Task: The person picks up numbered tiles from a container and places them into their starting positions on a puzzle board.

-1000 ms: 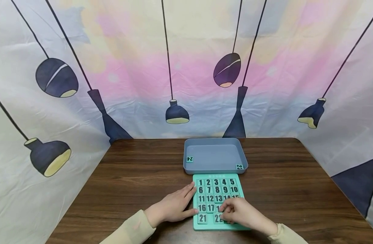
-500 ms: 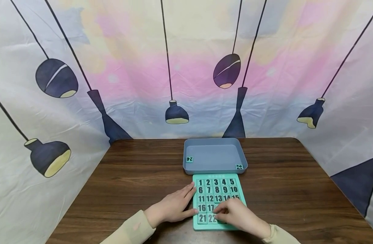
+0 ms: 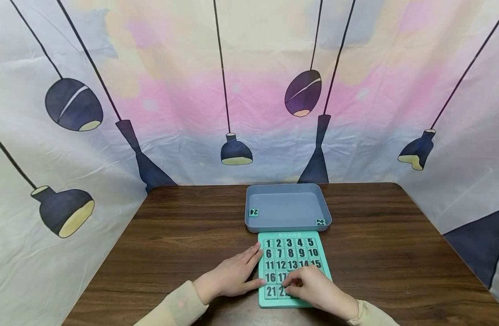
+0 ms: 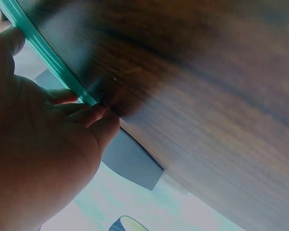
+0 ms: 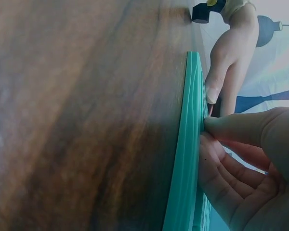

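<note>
A turquoise number puzzle board [image 3: 284, 305] lies on the table, its visible tiles in counting order. My left hand [image 3: 235, 274] rests flat beside it; in the left wrist view, the fingertips touch the board's edge [image 4: 53, 58]. My right hand [image 3: 316, 286] is over the lower rows, thumb and index finger pinched together at the number 22 tile [image 3: 281, 292], which they partly cover. In the right wrist view those fingers [image 5: 221, 126] touch the top of the board. The right hand hides the tiles and slots at the board's lower right.
Behind the board stands a shallow blue-grey tray [image 3: 288, 229]. In it lie a 24 tile [image 3: 254, 212] at the left and another tile [image 3: 320, 222] against the front right wall. A cloth printed with lamps [image 3: 236, 151] hangs behind the wooden table [image 3: 184, 231].
The number 22 tile has slid left against the 21 tile, with my right hand moving left along with it. My left hand has stayed at the board's left edge.
</note>
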`<state>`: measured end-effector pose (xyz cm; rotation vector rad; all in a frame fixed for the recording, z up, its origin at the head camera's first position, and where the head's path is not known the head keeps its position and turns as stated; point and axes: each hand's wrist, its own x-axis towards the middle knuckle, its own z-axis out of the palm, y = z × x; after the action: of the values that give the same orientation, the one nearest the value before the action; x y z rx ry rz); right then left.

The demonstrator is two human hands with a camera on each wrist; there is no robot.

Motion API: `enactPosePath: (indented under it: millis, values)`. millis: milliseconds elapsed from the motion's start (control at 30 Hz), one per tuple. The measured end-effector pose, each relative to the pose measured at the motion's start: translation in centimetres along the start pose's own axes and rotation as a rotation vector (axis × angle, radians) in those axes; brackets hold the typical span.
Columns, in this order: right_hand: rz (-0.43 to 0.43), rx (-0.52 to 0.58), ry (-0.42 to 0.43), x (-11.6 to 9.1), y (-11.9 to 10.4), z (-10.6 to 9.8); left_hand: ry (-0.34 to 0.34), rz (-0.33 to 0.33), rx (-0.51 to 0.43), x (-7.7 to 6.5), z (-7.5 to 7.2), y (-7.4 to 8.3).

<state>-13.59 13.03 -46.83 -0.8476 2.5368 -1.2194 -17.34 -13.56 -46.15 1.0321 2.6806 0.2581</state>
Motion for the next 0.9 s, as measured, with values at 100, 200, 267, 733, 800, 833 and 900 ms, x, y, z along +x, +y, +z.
enactPosePath:
  millis: [100, 200, 267, 733, 800, 833, 900]
  values:
    - [0.0, 0.009, -0.005, 0.0, 0.1, 0.0, -0.002, 0.001, -0.002, 0.0, 0.0, 0.0]
    - [0.001, 0.017, -0.009, 0.0, 0.2, -0.1, -0.003, 0.003, -0.005, 0.1, -0.1, 0.0]
    - [0.001, 0.022, -0.011, 0.0, 0.2, 0.0, -0.003, 0.003, -0.006, 0.1, -0.1, 0.0]
    - [-0.031, -0.005, 0.028, 0.0, 0.5, -1.5, -0.007, 0.0, -0.002, 0.0, -0.1, 0.1]
    - [-0.035, -0.031, 0.05, 0.2, 0.5, -2.6, -0.008, 0.0, -0.001, 0.0, -0.1, 0.1]
    - [-0.027, -0.045, 0.062, 0.4, 0.4, -3.3, -0.008, -0.001, -0.001, -0.1, -0.2, 0.1]
    - [-0.014, -0.086, 0.096, 0.8, 0.4, -4.9, -0.009, 0.0, -0.002, -0.1, -0.2, 0.1]
